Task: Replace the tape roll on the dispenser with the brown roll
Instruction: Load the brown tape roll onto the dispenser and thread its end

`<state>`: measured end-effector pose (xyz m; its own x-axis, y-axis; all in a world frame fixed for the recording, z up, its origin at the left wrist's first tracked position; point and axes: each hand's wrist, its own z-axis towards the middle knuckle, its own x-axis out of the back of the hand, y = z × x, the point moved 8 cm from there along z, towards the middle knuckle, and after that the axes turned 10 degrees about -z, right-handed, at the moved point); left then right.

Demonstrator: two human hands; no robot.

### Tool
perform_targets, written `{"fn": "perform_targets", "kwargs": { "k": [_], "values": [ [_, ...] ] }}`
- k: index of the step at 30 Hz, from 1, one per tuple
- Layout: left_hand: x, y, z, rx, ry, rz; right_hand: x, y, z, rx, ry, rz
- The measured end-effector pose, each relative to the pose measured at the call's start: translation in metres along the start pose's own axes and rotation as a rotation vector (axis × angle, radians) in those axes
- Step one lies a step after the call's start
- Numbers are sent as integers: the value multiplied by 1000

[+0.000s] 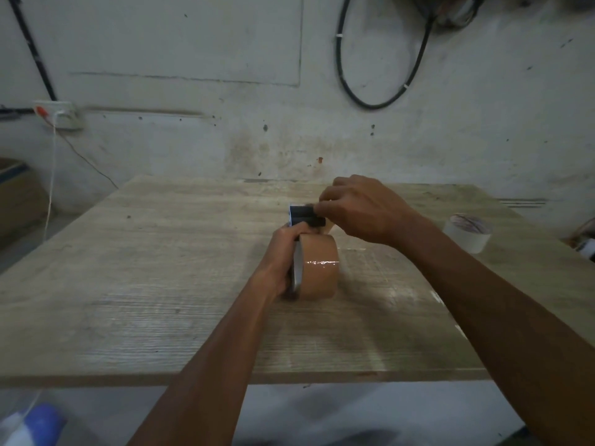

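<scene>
The bench [135, 284] is bare across its whole left half and along the near edge — wide open for a pass from the left or front. Mid-bench, just right of centre, the brown roll [320, 272] on its dispenser [302, 215] blocks the way, w/ both hands on it: left hand [285, 255] on the roll's left side, right hand [360, 209] over the far end. Near the right edge sits a whitish roll [467, 233], well apart — clear gap btw it and the brown roll, crossed only by the right forearm.
</scene>
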<state>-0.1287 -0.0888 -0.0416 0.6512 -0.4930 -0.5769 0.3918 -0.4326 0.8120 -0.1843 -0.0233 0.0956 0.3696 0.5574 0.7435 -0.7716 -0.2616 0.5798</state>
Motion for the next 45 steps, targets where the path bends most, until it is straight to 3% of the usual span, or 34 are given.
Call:
{"fn": "perform_targets", "kwargs": {
  "k": [9,17,24,39,45],
  "values": [
    [0,4,2,-76,6,67,1,13,12,-209,-50,263],
    [1,3,2,-59,32,70,-6,5,10,-264,-16,211],
    [2,4,-1,5,-7,60,-9,-2,9,-195,19,214],
    [-2,11,-2,-127,18,160,-5,-8,20,-110,56,184],
    [-7,8,-2,-76,-22,111,-5,6,21,-177,0,226]
  ]
}}
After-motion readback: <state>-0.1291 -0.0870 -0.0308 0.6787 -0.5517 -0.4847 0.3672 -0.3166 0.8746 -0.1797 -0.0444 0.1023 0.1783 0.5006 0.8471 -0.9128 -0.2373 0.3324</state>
